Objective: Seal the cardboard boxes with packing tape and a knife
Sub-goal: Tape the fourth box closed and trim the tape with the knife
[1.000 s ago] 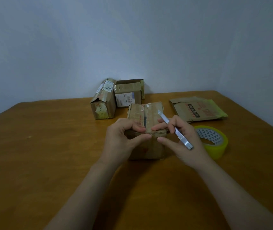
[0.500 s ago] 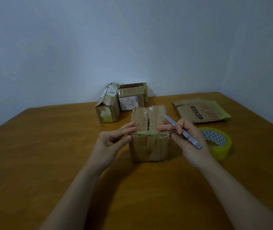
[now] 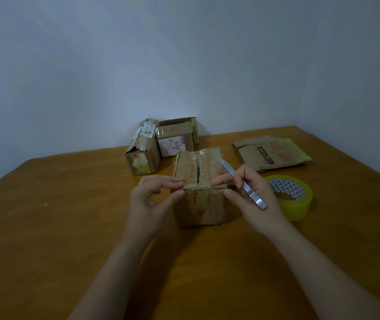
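Roughly, we judge the job to be at an early stage. We have 1 box [image 3: 199,204] upright on the table [image 3: 69,227] straight ahead of us, flaps folded down. A dark slit [image 3: 197,173] shows along the middle seam, and we can't make out a fresh strip across it, only old, wrinkled tape.

Our left hand [image 3: 148,202] pinches the near top edge at the left corner, fingers on the lid and thumb on the front face. Our right hand [image 3: 253,199] is clamped on the knife [image 3: 244,184], the blade end pointing away over the lid, with a fingertip and the thumb resting on the right corner.

The tape [image 3: 297,204] lies flat on the table just right of that hand, untouched.

Left to do, we think: pull tape over the seam, cut it, press it down. 2 boxes [image 3: 141,155] stand at the back and 1 flattened box [image 3: 272,153] lies far right. Whether those 2 are sealed we can't tell.
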